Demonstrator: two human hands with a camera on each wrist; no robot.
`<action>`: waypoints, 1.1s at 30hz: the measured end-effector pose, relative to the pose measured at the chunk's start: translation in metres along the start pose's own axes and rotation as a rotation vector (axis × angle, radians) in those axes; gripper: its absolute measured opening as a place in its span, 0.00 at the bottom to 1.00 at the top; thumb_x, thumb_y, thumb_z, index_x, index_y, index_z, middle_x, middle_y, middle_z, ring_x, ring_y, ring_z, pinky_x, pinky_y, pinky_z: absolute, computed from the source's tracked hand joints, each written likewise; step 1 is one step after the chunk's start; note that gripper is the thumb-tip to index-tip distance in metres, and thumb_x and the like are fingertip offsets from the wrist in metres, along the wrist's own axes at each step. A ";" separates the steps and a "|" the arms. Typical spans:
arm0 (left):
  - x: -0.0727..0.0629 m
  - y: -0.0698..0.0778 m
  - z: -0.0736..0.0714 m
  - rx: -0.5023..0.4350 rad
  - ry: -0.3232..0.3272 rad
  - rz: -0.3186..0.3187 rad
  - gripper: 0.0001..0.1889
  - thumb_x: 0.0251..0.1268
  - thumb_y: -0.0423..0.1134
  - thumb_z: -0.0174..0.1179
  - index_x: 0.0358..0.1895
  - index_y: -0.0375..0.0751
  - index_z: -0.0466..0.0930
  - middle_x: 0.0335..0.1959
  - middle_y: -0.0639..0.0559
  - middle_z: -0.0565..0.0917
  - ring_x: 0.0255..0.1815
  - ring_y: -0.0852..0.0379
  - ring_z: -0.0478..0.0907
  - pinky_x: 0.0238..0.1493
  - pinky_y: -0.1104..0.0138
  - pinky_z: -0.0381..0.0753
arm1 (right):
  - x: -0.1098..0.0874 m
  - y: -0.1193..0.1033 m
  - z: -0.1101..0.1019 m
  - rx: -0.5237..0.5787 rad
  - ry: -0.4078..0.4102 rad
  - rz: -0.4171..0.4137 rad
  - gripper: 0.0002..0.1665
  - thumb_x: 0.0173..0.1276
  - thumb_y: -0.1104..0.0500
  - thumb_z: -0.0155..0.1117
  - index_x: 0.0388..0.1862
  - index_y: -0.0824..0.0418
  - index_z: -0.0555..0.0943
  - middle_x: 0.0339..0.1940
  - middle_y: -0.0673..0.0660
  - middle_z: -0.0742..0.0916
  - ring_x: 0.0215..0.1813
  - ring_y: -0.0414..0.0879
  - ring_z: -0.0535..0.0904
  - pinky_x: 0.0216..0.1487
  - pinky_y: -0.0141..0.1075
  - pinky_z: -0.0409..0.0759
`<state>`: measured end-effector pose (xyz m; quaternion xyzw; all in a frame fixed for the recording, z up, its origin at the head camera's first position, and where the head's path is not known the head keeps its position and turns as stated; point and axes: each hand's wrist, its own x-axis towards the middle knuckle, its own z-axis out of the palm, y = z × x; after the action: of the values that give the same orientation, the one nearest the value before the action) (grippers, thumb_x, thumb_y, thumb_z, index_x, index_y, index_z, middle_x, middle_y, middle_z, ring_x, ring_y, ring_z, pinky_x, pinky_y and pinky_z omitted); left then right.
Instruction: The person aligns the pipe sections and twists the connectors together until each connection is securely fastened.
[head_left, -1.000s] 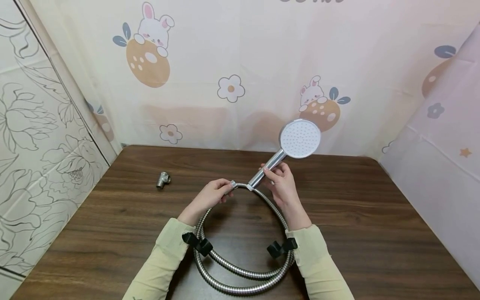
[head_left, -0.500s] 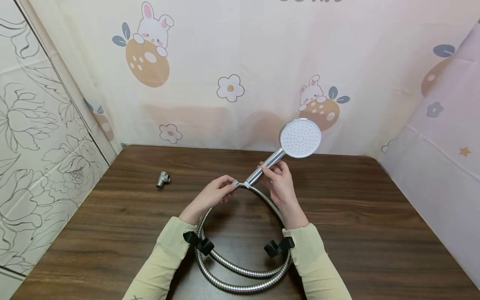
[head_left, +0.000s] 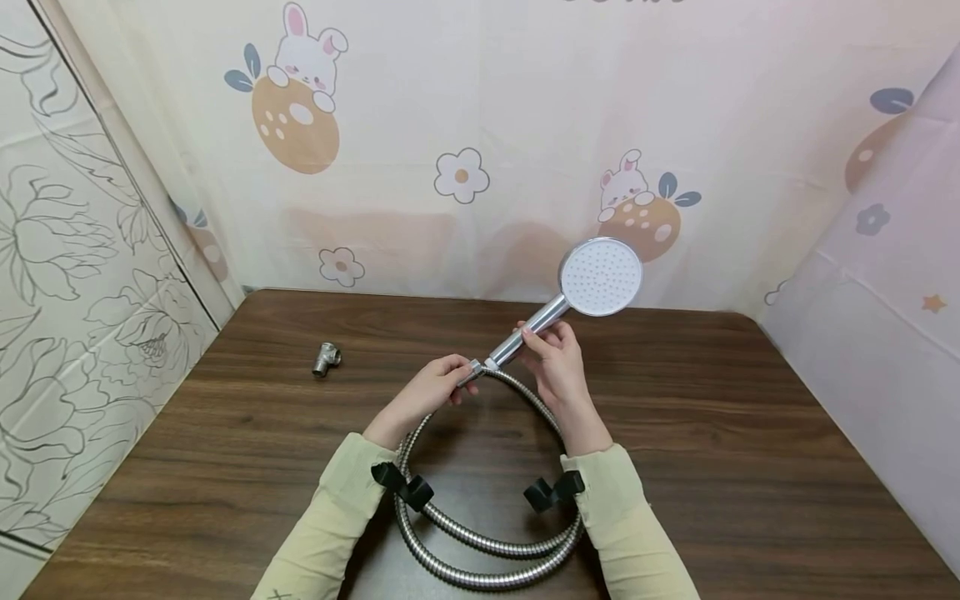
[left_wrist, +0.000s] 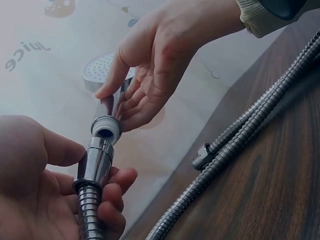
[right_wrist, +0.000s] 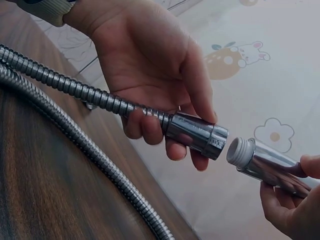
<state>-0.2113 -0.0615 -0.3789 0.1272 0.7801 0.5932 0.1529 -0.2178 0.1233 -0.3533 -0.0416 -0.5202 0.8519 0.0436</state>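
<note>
My left hand (head_left: 423, 393) grips the chrome conical connector (left_wrist: 95, 162) at one end of a coiled metal shower hose (head_left: 487, 577). In the right wrist view, the thumb and fingers of that left hand (right_wrist: 150, 60) wrap the connector (right_wrist: 197, 135). My right hand (head_left: 558, 371) holds the handle of a round chrome shower head (head_left: 600, 277), its white nozzle face toward the head camera. The handle's white threaded end (right_wrist: 241, 152) points at the connector's mouth, with a small gap between them in the right wrist view. The hose loops on the table below both wrists.
A small metal tee fitting (head_left: 326, 359) lies on the brown wooden table (head_left: 720, 433), left of the hands. The hose's other end carries a hex nut (left_wrist: 202, 156). Behind the table hangs a patterned cloth (head_left: 465, 100). Black straps with mounts (head_left: 553, 492) sit at the wrists.
The shower head's threaded end has moved slightly left and the hose connector slightly right, so the two have come closer together. Both hands keep their grips.
</note>
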 end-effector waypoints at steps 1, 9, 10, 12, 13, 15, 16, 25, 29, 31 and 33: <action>0.000 0.000 0.001 -0.013 -0.006 0.006 0.13 0.70 0.39 0.45 0.47 0.33 0.73 0.34 0.37 0.80 0.22 0.60 0.69 0.30 0.67 0.70 | 0.000 0.000 0.000 -0.002 -0.002 -0.001 0.16 0.64 0.73 0.52 0.45 0.59 0.64 0.34 0.51 0.83 0.44 0.46 0.80 0.46 0.38 0.77; 0.001 0.000 0.003 -0.060 -0.011 0.017 0.11 0.69 0.36 0.46 0.47 0.32 0.71 0.38 0.36 0.80 0.25 0.60 0.74 0.30 0.69 0.72 | 0.001 0.002 0.003 -0.006 0.005 -0.010 0.15 0.64 0.72 0.52 0.44 0.58 0.64 0.32 0.49 0.83 0.42 0.45 0.80 0.44 0.37 0.78; 0.001 0.000 0.003 -0.056 -0.006 0.015 0.11 0.68 0.36 0.47 0.46 0.33 0.71 0.37 0.37 0.80 0.24 0.60 0.73 0.30 0.68 0.71 | 0.001 0.002 0.003 -0.007 0.008 -0.009 0.15 0.64 0.73 0.52 0.44 0.58 0.64 0.32 0.49 0.83 0.43 0.46 0.80 0.44 0.37 0.78; 0.001 0.000 0.003 -0.042 0.004 0.016 0.10 0.69 0.37 0.47 0.46 0.35 0.72 0.36 0.40 0.81 0.23 0.60 0.71 0.29 0.68 0.69 | 0.002 0.003 0.003 -0.008 0.013 -0.010 0.15 0.63 0.73 0.53 0.44 0.58 0.65 0.33 0.50 0.83 0.44 0.47 0.80 0.43 0.37 0.78; 0.002 0.000 0.004 -0.038 0.007 0.015 0.10 0.69 0.37 0.47 0.46 0.36 0.72 0.36 0.41 0.82 0.22 0.60 0.70 0.29 0.68 0.68 | 0.002 0.003 0.004 -0.006 0.015 -0.010 0.15 0.63 0.73 0.53 0.44 0.58 0.65 0.34 0.51 0.83 0.44 0.47 0.80 0.43 0.37 0.78; 0.002 0.000 0.004 -0.029 0.013 0.017 0.10 0.69 0.38 0.47 0.46 0.37 0.72 0.35 0.42 0.82 0.20 0.60 0.68 0.28 0.68 0.66 | 0.002 0.003 0.004 0.001 0.017 -0.010 0.15 0.63 0.73 0.53 0.43 0.58 0.65 0.36 0.54 0.82 0.43 0.47 0.80 0.43 0.37 0.79; 0.002 0.000 0.004 -0.025 0.014 0.021 0.10 0.69 0.38 0.47 0.46 0.37 0.72 0.35 0.41 0.82 0.20 0.59 0.67 0.27 0.69 0.66 | 0.002 0.003 0.005 0.006 0.020 -0.010 0.15 0.63 0.73 0.53 0.43 0.58 0.65 0.37 0.55 0.82 0.43 0.47 0.80 0.43 0.37 0.79; 0.002 0.004 0.008 -0.027 0.042 0.048 0.10 0.68 0.37 0.48 0.47 0.37 0.71 0.35 0.34 0.81 0.19 0.59 0.65 0.24 0.70 0.65 | 0.003 0.003 0.006 0.010 0.026 -0.011 0.15 0.63 0.73 0.53 0.43 0.58 0.65 0.36 0.54 0.82 0.42 0.45 0.81 0.43 0.37 0.79; 0.003 0.004 0.010 -0.042 0.065 0.033 0.10 0.68 0.37 0.49 0.47 0.37 0.72 0.34 0.35 0.81 0.19 0.59 0.66 0.25 0.70 0.66 | 0.003 0.004 0.007 0.006 0.036 -0.008 0.16 0.63 0.73 0.53 0.43 0.57 0.65 0.39 0.56 0.81 0.45 0.49 0.80 0.43 0.37 0.79; 0.003 0.005 0.010 -0.053 0.074 0.025 0.10 0.67 0.37 0.49 0.47 0.38 0.72 0.33 0.36 0.81 0.19 0.59 0.66 0.26 0.69 0.67 | 0.003 0.004 0.007 0.007 0.041 -0.007 0.16 0.63 0.73 0.54 0.43 0.57 0.65 0.40 0.57 0.80 0.44 0.48 0.80 0.43 0.37 0.79; 0.003 0.005 0.011 -0.064 0.074 0.029 0.09 0.67 0.37 0.50 0.47 0.38 0.72 0.33 0.37 0.81 0.19 0.59 0.66 0.26 0.69 0.68 | 0.003 0.004 0.007 0.002 0.039 -0.008 0.16 0.63 0.73 0.54 0.43 0.57 0.65 0.40 0.57 0.80 0.43 0.47 0.80 0.42 0.36 0.79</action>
<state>-0.2098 -0.0495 -0.3773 0.1115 0.7639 0.6242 0.1195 -0.2216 0.1156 -0.3535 -0.0561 -0.5185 0.8513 0.0574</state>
